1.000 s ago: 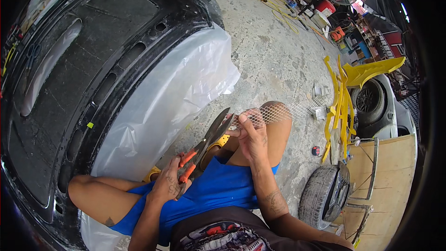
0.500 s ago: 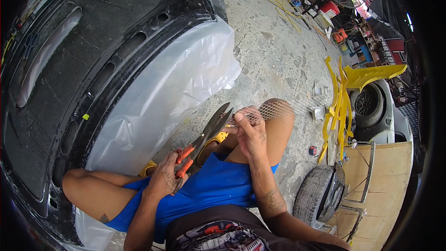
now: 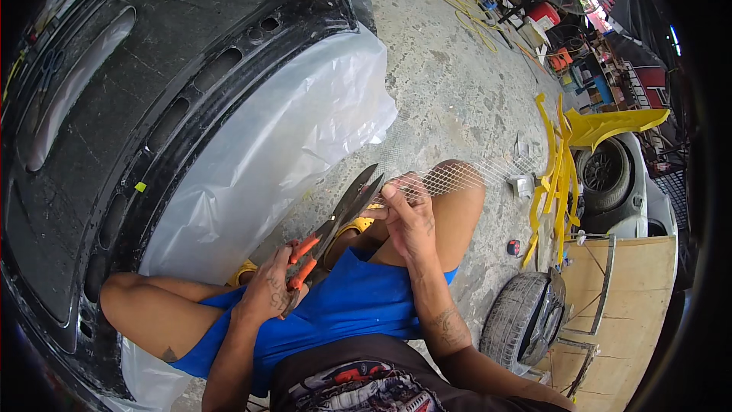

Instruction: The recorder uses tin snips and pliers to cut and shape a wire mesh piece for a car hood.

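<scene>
My left hand (image 3: 267, 288) is closed around the orange handles of large metal shears (image 3: 345, 204). The blades stand slightly apart and point up and away, their tips close to the fingers of my right hand. In that right hand (image 3: 412, 217) I pinch the near end of a strip of diamond-patterned wire mesh (image 3: 451, 181) between thumb and fingers. The strip stretches to the right, over my right knee and above the floor. Whether any mesh lies between the blades is hard to make out.
A black car panel (image 3: 221, 69) with openings stands at left, with translucent plastic sheeting (image 3: 259, 152) along its edge. Scissors (image 3: 50, 69) lie on it. To the right are yellow trim strips (image 3: 560, 175), a loose tire (image 3: 518, 320), a plywood board (image 3: 633, 313) and a tape measure (image 3: 514, 247).
The shears' tips have shifted slightly upward, and the gap between the blades looks a little different. Both hands keep their grips, and the mesh stays nearly in place.
</scene>
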### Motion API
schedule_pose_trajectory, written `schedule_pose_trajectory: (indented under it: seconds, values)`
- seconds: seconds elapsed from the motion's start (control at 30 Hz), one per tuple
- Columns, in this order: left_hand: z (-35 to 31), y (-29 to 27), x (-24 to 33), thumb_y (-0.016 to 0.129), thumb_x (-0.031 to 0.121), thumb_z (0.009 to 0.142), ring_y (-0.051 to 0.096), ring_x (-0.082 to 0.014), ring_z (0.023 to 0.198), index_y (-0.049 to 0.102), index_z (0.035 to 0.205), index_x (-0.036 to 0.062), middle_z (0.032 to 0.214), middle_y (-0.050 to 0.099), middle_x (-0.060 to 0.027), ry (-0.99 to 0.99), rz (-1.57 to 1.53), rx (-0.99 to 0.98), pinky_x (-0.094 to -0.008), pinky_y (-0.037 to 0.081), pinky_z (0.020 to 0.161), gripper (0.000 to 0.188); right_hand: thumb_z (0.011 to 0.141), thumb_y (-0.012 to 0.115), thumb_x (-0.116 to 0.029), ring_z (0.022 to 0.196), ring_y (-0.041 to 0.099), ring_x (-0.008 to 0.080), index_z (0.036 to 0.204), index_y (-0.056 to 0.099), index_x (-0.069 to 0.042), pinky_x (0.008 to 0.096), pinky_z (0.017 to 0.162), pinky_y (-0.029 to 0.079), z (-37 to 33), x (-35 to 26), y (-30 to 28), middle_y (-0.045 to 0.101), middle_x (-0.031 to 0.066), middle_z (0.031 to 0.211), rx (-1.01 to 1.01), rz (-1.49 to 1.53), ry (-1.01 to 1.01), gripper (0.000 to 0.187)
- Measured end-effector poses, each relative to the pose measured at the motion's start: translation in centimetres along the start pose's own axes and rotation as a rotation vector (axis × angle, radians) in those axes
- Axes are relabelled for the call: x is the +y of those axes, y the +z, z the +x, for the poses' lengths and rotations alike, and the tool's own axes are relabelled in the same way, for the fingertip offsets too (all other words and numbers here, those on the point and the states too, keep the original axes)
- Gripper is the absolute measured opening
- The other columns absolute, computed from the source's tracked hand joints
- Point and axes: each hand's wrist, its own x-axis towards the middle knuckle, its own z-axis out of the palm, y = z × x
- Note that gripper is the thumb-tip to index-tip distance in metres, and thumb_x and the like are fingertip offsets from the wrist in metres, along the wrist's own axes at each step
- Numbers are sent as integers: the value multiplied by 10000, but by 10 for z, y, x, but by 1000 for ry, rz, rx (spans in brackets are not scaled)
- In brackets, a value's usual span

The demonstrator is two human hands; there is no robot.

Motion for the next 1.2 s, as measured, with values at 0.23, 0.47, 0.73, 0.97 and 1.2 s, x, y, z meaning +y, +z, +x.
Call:
schedule_pose_trajectory:
  seconds: [0.23,0.47,0.73,0.97,1.2]
  values:
    - [0,2,-7,743,134,790,568,-472,1189,423,1371,-63,1312,549,-286,4,42,29,-467,498,974,692,950,616,10,903,691,205,973,568,-35,465,773,652,0,2,1,634,74,947,-37,-20,-7,70]
    - [1,3,-8,747,130,792,594,-482,1118,454,1337,-45,1264,571,-291,43,31,64,-473,519,888,644,954,609,15,914,693,226,966,559,-25,472,780,651,0,3,-3,637,97,967,-67,6,-34,65]
    - [1,4,-13,745,146,794,610,-483,1048,444,1336,-36,1217,575,-289,-33,-64,-38,-497,515,848,647,952,615,12,907,692,225,949,550,-19,466,769,655,-2,1,2,635,102,959,-67,-30,-33,72]
    - [0,2,-7,755,142,782,601,-492,1095,422,1357,-42,1260,562,-300,56,65,92,-488,521,873,690,937,624,36,839,681,188,935,548,-4,450,771,657,-4,2,2,604,71,888,-78,-110,5,86]
    - [-1,2,-8,730,124,775,573,-494,1146,404,1370,-67,1306,538,-306,18,45,44,-479,514,920,705,931,641,28,801,702,219,931,551,15,415,758,653,-5,2,6,620,92,865,-68,-144,-3,90]
